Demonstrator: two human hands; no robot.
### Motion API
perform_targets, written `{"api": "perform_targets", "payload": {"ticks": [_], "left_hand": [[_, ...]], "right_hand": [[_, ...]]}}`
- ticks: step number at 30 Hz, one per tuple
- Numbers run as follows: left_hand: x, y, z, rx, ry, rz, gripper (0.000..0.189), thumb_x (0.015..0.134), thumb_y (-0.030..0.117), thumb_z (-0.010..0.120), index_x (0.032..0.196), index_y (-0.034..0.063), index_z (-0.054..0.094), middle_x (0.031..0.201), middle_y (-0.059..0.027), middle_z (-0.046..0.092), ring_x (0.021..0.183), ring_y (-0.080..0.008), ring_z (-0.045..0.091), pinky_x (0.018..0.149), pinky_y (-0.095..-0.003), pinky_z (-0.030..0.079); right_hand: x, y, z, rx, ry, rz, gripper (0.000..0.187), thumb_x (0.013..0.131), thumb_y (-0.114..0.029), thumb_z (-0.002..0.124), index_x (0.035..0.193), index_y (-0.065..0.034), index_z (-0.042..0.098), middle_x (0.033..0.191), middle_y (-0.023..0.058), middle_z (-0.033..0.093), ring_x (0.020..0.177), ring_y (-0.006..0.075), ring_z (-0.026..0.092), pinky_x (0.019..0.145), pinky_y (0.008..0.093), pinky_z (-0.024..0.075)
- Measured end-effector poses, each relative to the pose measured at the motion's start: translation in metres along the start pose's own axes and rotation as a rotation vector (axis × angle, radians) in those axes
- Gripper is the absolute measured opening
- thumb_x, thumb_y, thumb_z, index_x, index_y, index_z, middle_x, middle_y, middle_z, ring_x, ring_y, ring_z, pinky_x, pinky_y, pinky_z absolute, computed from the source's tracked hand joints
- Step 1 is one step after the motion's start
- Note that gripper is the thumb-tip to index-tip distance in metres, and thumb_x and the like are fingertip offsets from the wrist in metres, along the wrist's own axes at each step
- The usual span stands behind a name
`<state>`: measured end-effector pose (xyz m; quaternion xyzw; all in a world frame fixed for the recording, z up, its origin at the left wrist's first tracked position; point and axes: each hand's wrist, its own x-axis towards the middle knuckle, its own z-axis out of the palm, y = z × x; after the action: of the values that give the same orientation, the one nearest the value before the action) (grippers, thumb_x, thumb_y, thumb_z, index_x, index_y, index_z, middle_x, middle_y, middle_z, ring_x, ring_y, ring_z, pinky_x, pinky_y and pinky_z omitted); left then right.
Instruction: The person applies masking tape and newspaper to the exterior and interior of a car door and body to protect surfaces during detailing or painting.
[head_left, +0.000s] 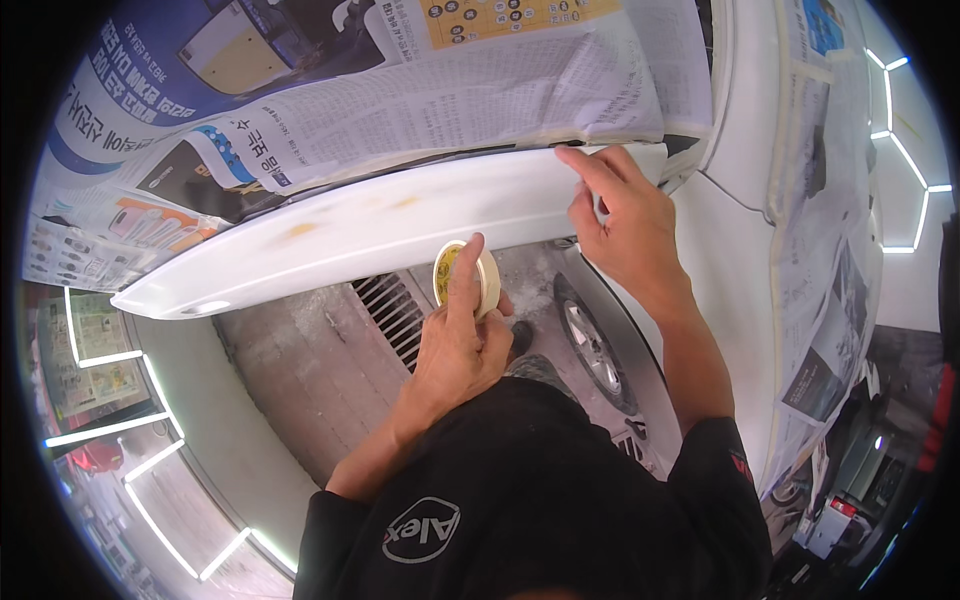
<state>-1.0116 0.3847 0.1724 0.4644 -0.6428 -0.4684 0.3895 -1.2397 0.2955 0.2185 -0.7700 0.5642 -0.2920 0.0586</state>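
Note:
My left hand (461, 349) grips a roll of pale masking tape (491, 279), held on edge with a finger over its yellow-printed inner core. It is just in front of the lower edge of a white car body panel (480, 199). Above and to the right, my right hand (634, 221) is at the panel's far right part, its index fingertip at the upper edge. Its fingers are bent and apart, and I see nothing held in them. Newspaper sheets (517, 94) cover the area above the panel, past a dark strip along its edge.
Two yellowish patches mark the panel's left half. To the right, more newspaper (817, 300) is taped over white bodywork (720, 285). Below are a car wheel (592, 349), a slotted floor grate (390, 311) and concrete floor (300, 367). Bright light strips reflect on both sides.

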Motion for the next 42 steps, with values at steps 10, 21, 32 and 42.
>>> {"api": "perform_targets", "payload": {"ticks": [10, 21, 32, 42], "left_hand": [[0.018, 0.029, -0.029, 0.006, -0.252, -0.053, 0.087, 0.089, -0.007, 0.055, 0.167, -0.0001, 0.017, 0.099, -0.0231, 0.069, 0.087, -0.0440, 0.073, 0.079, -0.0504, 0.057], [0.020, 0.023, 0.000, 0.495, 0.274, 0.461, 0.034, 0.092, 0.011, 0.077, 0.124, 0.0045, 0.067, 0.082, -0.0132, 0.064, 0.067, -0.0342, 0.068, 0.056, -0.0396, 0.053], [0.103, 0.053, 0.032, 0.507, 0.382, 0.083, 0.030, 0.093, 0.034, 0.083, 0.114, 0.0120, 0.079, 0.096, -0.0079, 0.063, 0.079, -0.0175, 0.056, 0.069, -0.0368, 0.049], [0.133, 0.057, 0.050, 0.827, 0.569, 0.529, 0.009, 0.093, 0.021, 0.078, 0.098, 0.0136, 0.079, 0.100, -0.0090, 0.057, 0.094, -0.0307, 0.054, 0.085, -0.0461, 0.041]], "right_hand": [[-0.044, -0.054, 0.010, 0.593, -0.113, -0.046, 0.024, 0.090, -0.001, 0.080, 0.112, -0.0024, 0.072, 0.103, 0.0074, 0.067, 0.084, 0.0235, 0.068, 0.073, 0.0362, 0.0564], [-0.035, -0.015, 0.024, 0.792, 0.371, 0.456, 0.011, 0.102, -0.007, 0.074, 0.108, 0.0014, 0.072, 0.094, 0.0042, 0.072, 0.076, 0.0070, 0.061, 0.071, 0.0244, 0.0520], [-0.029, -0.007, 0.028, 0.932, 0.345, 0.368, 0.014, 0.102, -0.008, 0.074, 0.114, -0.0002, 0.074, 0.089, 0.0006, 0.072, 0.074, 0.0056, 0.058, 0.066, 0.0229, 0.0484], [-0.024, 0.027, 0.006, 0.864, 0.592, 0.573, 0.047, 0.104, -0.018, 0.073, 0.145, 0.0005, 0.057, 0.114, 0.0042, 0.064, 0.067, 0.0031, 0.048, 0.058, 0.0215, 0.0429]]}}
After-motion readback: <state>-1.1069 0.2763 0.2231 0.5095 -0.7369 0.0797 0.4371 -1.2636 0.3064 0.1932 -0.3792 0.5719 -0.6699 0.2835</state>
